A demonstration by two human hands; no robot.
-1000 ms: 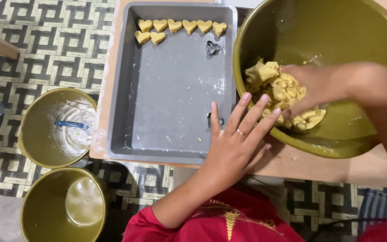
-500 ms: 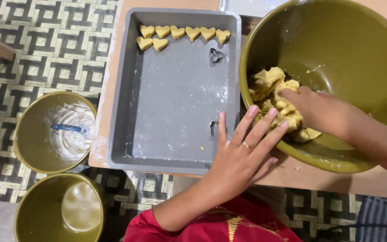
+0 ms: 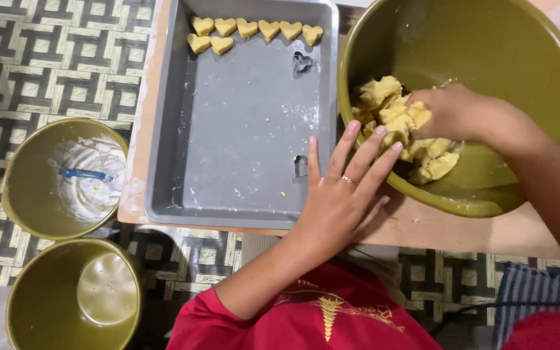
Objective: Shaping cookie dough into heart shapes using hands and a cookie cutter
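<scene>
Right hand (image 3: pixel 452 113) inside the olive bowl (image 3: pixel 539 78) — fingers closed into the yellow dough (image 3: pixel 396 123) at the bowl's left wall. Left hand (image 3: pixel 345 194) spread flat, fingers wide, braced on the bowl's near-left rim beside the grey tray (image 3: pixel 241 136) — holding nothing.

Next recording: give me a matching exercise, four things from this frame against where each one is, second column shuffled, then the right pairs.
Things
1. heart-shaped dough pieces
2. right hand
3. left hand
4. blue utensil

Places
A. in the floury bowl on the patterned floor
B. spread against the outer side of the big green bowl
C. lined up along the far end of the grey tray
D. in the yellow dough inside the big green bowl

Pairs: 1-C, 2-D, 3-B, 4-A
</scene>
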